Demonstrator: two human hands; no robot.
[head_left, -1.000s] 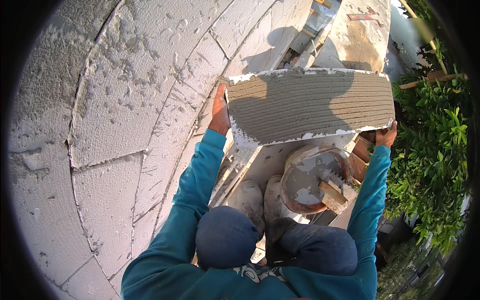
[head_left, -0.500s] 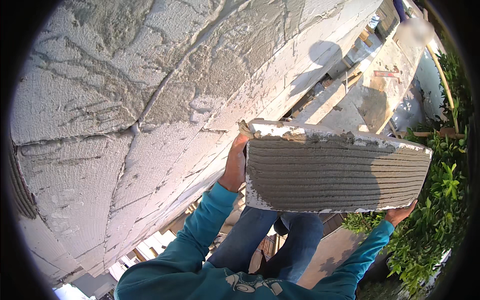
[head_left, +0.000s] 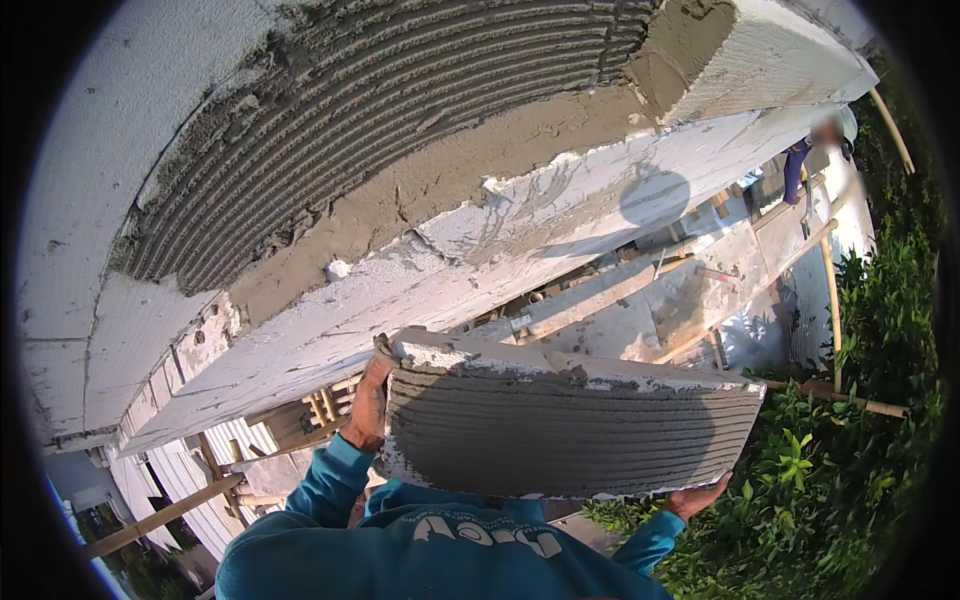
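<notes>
A long white wall block (head_left: 560, 425) spans the space between my hands, its upward face covered in grey mortar combed into ridges. Wrapped around its left end is my left hand (head_left: 366, 405), with mortar smeared about the fingertips. My right hand (head_left: 697, 497) grips the lower right corner, its fingers partly hidden beneath the block. Ahead stands a pale block wall (head_left: 560, 215); a broad patch of ridged grey mortar (head_left: 400, 130) lies on it, with a smoother mortar band along the patch's lower edge. The block is apart from the wall.
Wooden planks and boards (head_left: 610, 305) form a platform below, beside the wall. Bamboo poles (head_left: 832, 300) stand at the right, near leafy green bushes (head_left: 800, 480). Another person (head_left: 800, 170) is at the far right. A wooden pole (head_left: 165, 515) crosses the lower left.
The view has swung up the wall, bringing the ridged mortar patch into sight. In the picture, the block and both hands sit lower and further left, still gripped at both ends.
</notes>
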